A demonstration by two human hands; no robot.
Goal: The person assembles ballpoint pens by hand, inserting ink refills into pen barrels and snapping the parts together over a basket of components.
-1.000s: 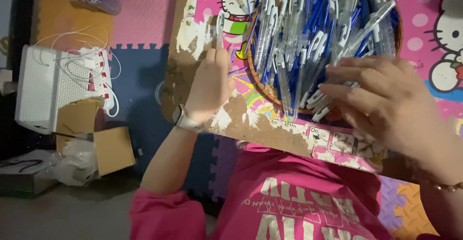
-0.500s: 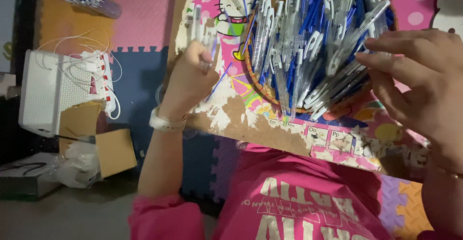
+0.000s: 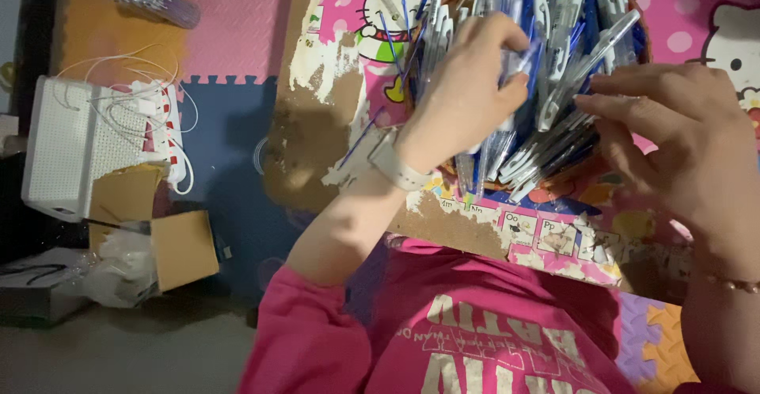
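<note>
Item: heap of blue-and-clear pens (image 3: 554, 85) in a round basket (image 3: 590, 174) on the worn cartoon-printed surface (image 3: 332, 125). I see my left hand (image 3: 463, 93) curled onto the heap, fingers gripping several pens. My right hand (image 3: 681, 137) hovers spread, fingertips touching the pens' edge, holding nothing. Cardboard box (image 3: 154, 232) on the floor beside.

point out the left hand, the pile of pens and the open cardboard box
left hand (image 3: 463, 97), head view, on the back of the hand
pile of pens (image 3: 566, 61), head view, on pens mid-pile
open cardboard box (image 3: 184, 247), head view, on its brown flap
</note>
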